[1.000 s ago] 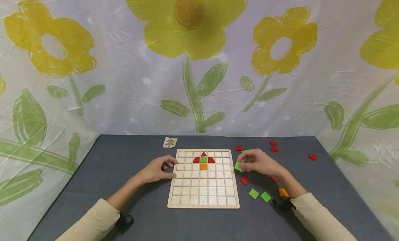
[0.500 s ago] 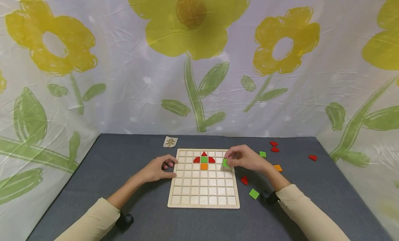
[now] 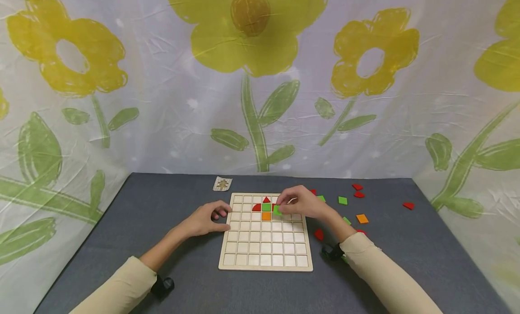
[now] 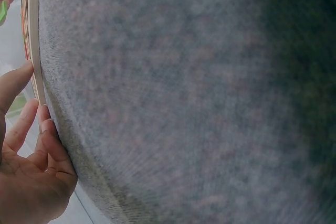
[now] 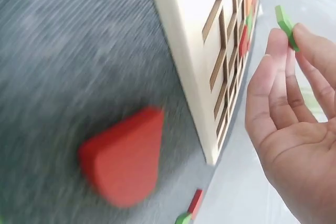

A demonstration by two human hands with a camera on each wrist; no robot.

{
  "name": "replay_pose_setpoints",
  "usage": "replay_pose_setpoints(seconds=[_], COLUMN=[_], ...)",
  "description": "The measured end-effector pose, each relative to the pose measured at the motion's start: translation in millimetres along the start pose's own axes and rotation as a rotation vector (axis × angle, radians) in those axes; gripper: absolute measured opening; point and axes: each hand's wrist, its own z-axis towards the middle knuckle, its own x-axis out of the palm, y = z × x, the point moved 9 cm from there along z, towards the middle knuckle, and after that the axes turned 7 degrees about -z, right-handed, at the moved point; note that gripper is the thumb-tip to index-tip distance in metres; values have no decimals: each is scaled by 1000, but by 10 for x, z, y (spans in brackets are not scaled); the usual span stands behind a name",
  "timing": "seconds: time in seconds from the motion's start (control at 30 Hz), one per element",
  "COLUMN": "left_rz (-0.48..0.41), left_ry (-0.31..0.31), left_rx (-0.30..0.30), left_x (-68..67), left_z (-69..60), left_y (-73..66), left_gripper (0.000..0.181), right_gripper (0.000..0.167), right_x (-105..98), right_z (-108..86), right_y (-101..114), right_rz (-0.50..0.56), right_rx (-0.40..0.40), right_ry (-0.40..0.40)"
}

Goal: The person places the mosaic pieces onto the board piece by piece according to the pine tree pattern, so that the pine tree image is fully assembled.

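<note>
A wooden grid board (image 3: 242, 247) lies on the dark table. Set into its upper cells are a red triangle (image 3: 266, 200), a green square (image 3: 266, 207), an orange square (image 3: 266, 216) and red quarter-round pieces (image 3: 257, 208); the right-hand one is partly hidden. My right hand (image 3: 302, 202) pinches a green square tile (image 5: 284, 25) between thumb and fingers; the right wrist view shows it raised above the board. Thumb and fingertips of my left hand (image 3: 203, 220) touch the board's left edge, with the fingers loosely bent.
Right of the board lie loose pieces: red ones (image 3: 318, 234), green squares (image 3: 343, 200) and an orange square (image 3: 362, 219). A small patterned card (image 3: 222, 184) lies behind the board. A flowered cloth (image 3: 178, 138) hangs along the table's back edge.
My right hand has carried the green square tile leftward, from beside the board's right edge to over the upper middle cells. The left hand has stayed at the board's edge.
</note>
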Motion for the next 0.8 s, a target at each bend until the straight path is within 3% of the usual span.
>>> replay_pose_setpoints(seconds=[0.23,0.57,0.8], left_rz=[9,3,5], left_ry=[-2,-2,-1], left_rx=[4,3,-1], left_x=[0,-13,-4], left_z=[4,-2,2], left_y=[9,-14,-7], left_gripper=[44,43,43], right_gripper=[14,11,9], right_x=[159,340,423], right_z=[132,292,367], right_y=[-6,69,119], right_rz=[37,-10,-68], right_rx=[-9,-9,34], right_ry=[41,69,65])
